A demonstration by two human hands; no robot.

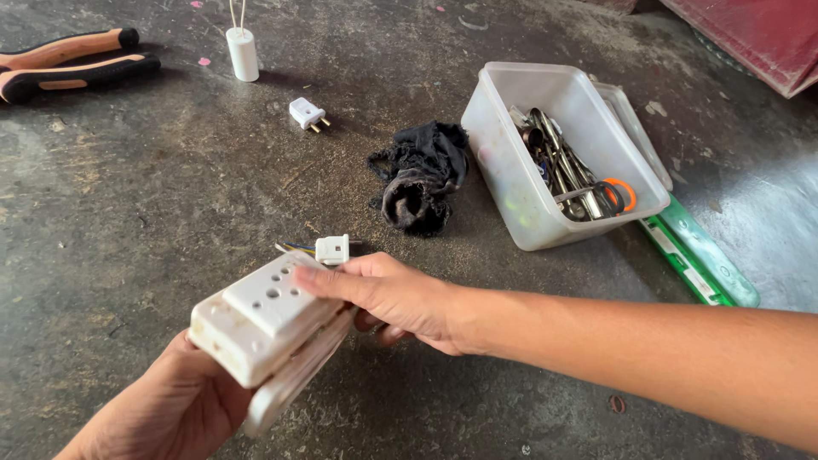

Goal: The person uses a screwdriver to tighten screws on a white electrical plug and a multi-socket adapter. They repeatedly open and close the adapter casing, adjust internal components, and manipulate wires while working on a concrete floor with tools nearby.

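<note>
A white plastic socket block, boxy with round pin holes in its raised face, is being held low in the middle of the view, just above the rough grey concrete floor. The left hand is cupping it from beneath, fingers closed around its underside, while the right hand is gripping its far end, thumb lying along the top edge. A flat white plate is hanging tilted below the block.

Just beyond the block, a small white connector with thin coloured wires is lying on the floor. Farther out, a crumpled black cloth is sitting beside a translucent plastic tub, which is holding a tangle of metal tools and an orange ring. A green flat strip is poking out from behind the tub. A white two-pin plug, a white cylinder with wire leads, and orange-and-black pliers are lying well apart at the far left.
</note>
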